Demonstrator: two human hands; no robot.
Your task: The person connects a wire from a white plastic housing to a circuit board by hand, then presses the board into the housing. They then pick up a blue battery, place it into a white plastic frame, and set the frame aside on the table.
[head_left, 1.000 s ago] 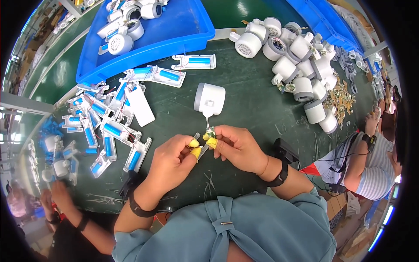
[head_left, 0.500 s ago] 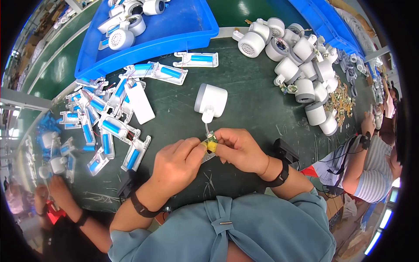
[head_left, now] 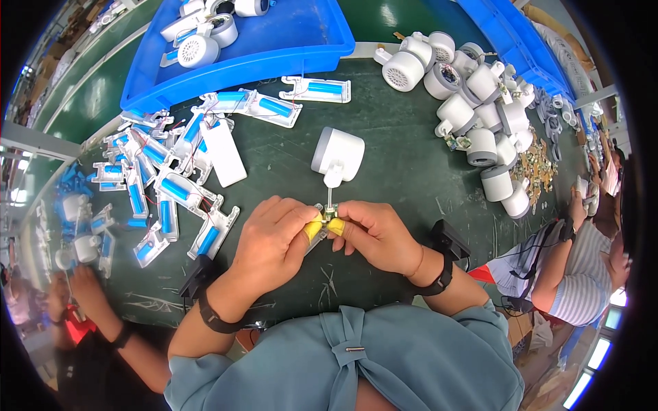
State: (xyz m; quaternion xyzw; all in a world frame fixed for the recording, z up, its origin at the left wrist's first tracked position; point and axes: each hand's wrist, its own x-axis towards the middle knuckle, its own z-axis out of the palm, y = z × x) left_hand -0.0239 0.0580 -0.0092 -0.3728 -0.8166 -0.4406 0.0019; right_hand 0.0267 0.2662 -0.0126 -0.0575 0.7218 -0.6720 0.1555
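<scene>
A white round housing with a grey rim (head_left: 343,154) lies on its side on the green table, its short neck toward me. From the neck, thin pale wires (head_left: 330,196) run to a small green circuit board (head_left: 332,211) between my fingertips. My left hand (head_left: 273,240) pinches the board's left side, and my right hand (head_left: 379,240) its right side. Yellow coverings wrap both thumb tips. Beneath the fingers a pale strip-like part (head_left: 317,241) shows, mostly hidden. Whether it is attached to the board I cannot tell.
White trays with blue cylindrical cells (head_left: 175,190) heap at the left. A blue bin (head_left: 240,75) with more housings stands behind them. More white housings (head_left: 473,103) and small circuit boards (head_left: 536,168) pile up at the right. Co-workers' arms (head_left: 99,301) show at both sides.
My thumbs have drawn slightly apart, and the left thumb's yellow tip shows more. Both hands stay at the board. The whole view has shifted a little.
</scene>
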